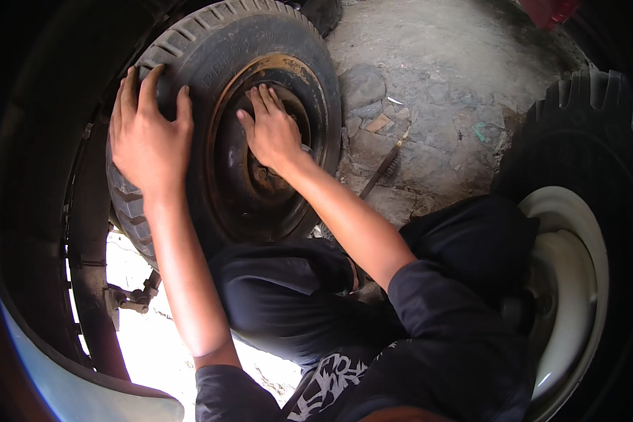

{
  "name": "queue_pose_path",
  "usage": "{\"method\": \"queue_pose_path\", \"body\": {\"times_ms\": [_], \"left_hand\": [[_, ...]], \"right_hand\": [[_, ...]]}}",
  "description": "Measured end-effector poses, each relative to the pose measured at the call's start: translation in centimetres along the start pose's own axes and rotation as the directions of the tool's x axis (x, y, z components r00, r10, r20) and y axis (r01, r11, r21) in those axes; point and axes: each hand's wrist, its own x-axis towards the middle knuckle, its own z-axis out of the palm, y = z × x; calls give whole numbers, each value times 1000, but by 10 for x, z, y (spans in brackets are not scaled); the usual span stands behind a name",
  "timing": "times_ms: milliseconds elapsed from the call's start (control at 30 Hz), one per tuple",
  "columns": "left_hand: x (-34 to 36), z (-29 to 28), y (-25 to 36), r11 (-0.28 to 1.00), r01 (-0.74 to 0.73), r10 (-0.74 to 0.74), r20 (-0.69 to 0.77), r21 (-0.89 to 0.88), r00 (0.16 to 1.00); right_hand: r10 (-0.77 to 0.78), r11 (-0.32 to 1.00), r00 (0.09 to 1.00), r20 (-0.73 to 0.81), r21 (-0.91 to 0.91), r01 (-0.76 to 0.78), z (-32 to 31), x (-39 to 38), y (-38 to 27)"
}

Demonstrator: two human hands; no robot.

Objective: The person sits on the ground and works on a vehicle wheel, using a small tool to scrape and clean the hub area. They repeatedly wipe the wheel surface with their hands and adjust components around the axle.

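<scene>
A large black tyre (260, 41) with chunky tread stands upright in front of me, on a dark, rust-marked steel rim (221, 162). My left hand (151, 144) lies against the tyre's left side, over the tread and shoulder, with its fingers spread. Inside the rim, near the rusty hub area (260, 179), my right hand (273, 133) rests with fingers stretched out and thumb apart. Neither hand is wrapped round anything. The right palm and wrist hide part of the wheel's centre.
On the rough, cracked floor (450, 91) lies a long-handled brush (383, 169), with small scraps (380, 124) near it. A second tyre (577, 133) with a white rim (591, 246) stands close on my right. A dark curved panel (35, 211) borders the left, beside a metal joint (137, 301).
</scene>
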Motion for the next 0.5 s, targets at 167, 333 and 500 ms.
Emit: {"method": "queue_pose_path", "body": {"times_ms": [167,333,500], "left_hand": [[-3,22,33,945,-170,174,-8,-279,985],[-54,96,58,689,42,214,258,-724,942],[-70,131,76,701,217,182,464,-680,867]], "right_hand": [[16,998,1000,8,64,-17,0,-24,-10],[-90,995,988,123,-20,93,10,-17,20],[-230,972,973,-33,40,231,-1,-11,31]]}}
